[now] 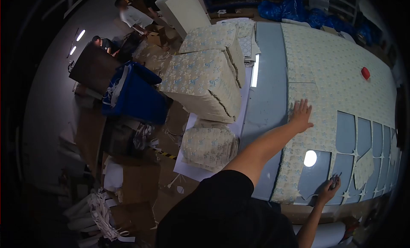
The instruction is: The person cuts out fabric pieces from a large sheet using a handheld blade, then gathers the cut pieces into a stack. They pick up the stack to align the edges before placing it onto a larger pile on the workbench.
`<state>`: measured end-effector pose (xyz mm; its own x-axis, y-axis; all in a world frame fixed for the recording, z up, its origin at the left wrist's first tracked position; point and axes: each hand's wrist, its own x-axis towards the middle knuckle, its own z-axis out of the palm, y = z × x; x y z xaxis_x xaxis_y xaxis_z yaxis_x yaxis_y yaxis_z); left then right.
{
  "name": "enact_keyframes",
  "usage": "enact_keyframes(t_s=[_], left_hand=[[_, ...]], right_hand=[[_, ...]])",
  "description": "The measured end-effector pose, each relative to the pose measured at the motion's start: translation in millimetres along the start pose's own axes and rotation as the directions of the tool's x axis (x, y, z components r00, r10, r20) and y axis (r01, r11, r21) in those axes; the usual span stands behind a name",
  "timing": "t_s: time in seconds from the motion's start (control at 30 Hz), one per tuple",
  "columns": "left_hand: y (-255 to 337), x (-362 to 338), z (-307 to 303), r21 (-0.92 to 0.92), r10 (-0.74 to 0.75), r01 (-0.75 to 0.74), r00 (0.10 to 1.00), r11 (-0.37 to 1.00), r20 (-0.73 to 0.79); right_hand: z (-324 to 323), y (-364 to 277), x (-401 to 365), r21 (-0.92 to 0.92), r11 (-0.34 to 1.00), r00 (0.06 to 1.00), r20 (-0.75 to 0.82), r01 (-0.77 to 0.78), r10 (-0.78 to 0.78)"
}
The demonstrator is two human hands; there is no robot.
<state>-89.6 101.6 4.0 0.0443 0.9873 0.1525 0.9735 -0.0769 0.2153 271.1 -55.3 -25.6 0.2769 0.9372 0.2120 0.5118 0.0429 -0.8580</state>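
Observation:
My left hand (301, 116) lies flat, fingers spread, on a sheet of cream quilted fabric (318, 98) with a blue and yellow floral print. Closer to the table's near edge, my right hand (328, 192) is closed around a small dark tool (335, 180) with a thin tip; its exact kind is too small to make out. Beside both hands, rounded panel shapes are cut out of the sheet, showing the grey tabletop (317, 177). A loose cut piece (364, 169) rests askew over the narrow strips between the openings.
Tall stacks of cut floral panels (194, 75) stand left of the table, with a lower stack (209, 147) nearer me. A red object (365, 73) sits on the sheet. A blue bin (139, 96), cardboard boxes (139, 179) and other people (134, 17) are further left.

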Motion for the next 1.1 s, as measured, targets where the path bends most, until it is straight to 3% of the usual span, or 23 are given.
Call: enact_keyframes(t_s=[0.03, 0.07, 0.1, 0.13, 0.2, 0.23, 0.3, 0.4, 0.47, 0.6, 0.7, 0.73, 0.8, 0.83, 0.9, 0.93, 1.0, 1.03, 1.1], left_hand=[[12, -4, -6, 0.004, 0.010, -0.010, 1.000, 1.000, -0.017], [26, -12, -15, -0.022, 0.197, -0.196, 0.971, 0.980, 0.136], [41, -20, -20, -0.075, 0.371, -0.365, 0.885, 0.928, 0.282], [54, -23, -3, -0.070, 0.375, -0.371, 0.887, 0.926, 0.270], [73, -17, 36, 0.203, 0.190, -0.219, 0.970, 0.954, 0.154], [78, -13, 30, 0.204, 0.195, -0.222, 0.970, 0.954, 0.144], [82, -8, 5, 0.100, 0.120, -0.165, 0.926, 0.981, 0.358], [91, -19, -44, 0.090, 0.138, -0.200, 0.879, 0.976, 0.457], [102, -22, -49, 0.125, 0.114, -0.202, 0.858, 0.971, 0.500], [106, -10, -25, 0.196, 0.078, -0.215, 0.837, 0.957, 0.541], [117, -12, -38, 0.277, 0.075, -0.282, 0.812, 0.919, 0.579], [116, -8, -23, 0.283, 0.075, -0.284, 0.815, 0.916, 0.574], [109, -4, 26, 0.220, 0.006, -0.108, 0.907, 0.969, 0.421], [107, -7, 35, 0.223, 0.012, -0.116, 0.908, 0.968, 0.419], [106, -15, 41, 0.255, 0.046, -0.083, 0.988, 0.963, 0.148], [105, -16, 33, 0.256, 0.051, -0.088, 0.988, 0.963, 0.146], [98, -15, 0, -0.068, 0.088, -0.072, 0.959, 0.995, 0.271], [95, -15, -9, -0.065, 0.085, -0.070, 0.960, 0.995, 0.267], [92, -20, -26, -0.237, 0.096, -0.049, 0.977, 0.970, 0.189]], right_hand=[[1, 5, 1, 0.046, 0.999, 1.000, 0.011, 0.011, -0.011], [2, 7, 2, 0.088, 0.996, 1.000, 0.021, 0.021, -0.023], [1, 8, 3, 0.091, 0.995, 0.999, 0.009, 0.032, -0.033], [1, 7, 3, 0.118, 0.993, 1.000, 0.019, 0.009, -0.011], [1, 4, 3, 0.149, 0.989, 1.000, 0.025, -0.003, -0.001], [1, 3, 3, 0.162, 0.987, 0.999, 0.035, -0.003, -0.002], [1, 3, 4, 0.176, 0.984, 0.999, 0.041, 0.003, -0.010], [0, 3, 5, 0.209, 0.978, 0.999, 0.043, -0.028, 0.020], [-3, -4, 4, 0.117, 0.993, 0.999, 0.046, -0.020, 0.015], [-3, -18, 1, 0.262, 0.963, 0.998, 0.045, -0.062, 0.052], [-1, -7, 4, 0.244, 0.969, 0.999, 0.050, -0.030, 0.019], [0, -8, 6, 0.251, 0.968, 0.999, 0.045, -0.026, 0.016], [-1, -9, 4, 0.253, 0.967, 0.999, 0.048, -0.017, 0.005], [-1, -10, 4, 0.256, 0.967, 0.999, 0.041, -0.017, 0.007], [-2, -12, 4, 0.207, 0.978, 0.998, 0.050, 0.031, -0.042], [-4, -11, 4, 0.209, 0.977, 0.998, 0.045, 0.032, -0.042], [-7, -9, 6, -0.107, 0.964, 0.961, 0.158, 0.243, -0.225], [-6, -8, 6, -0.104, 0.963, 0.960, 0.158, 0.247, -0.229], [-2, -7, 4, -0.252, 0.923, 0.955, 0.148, 0.289, -0.259]])
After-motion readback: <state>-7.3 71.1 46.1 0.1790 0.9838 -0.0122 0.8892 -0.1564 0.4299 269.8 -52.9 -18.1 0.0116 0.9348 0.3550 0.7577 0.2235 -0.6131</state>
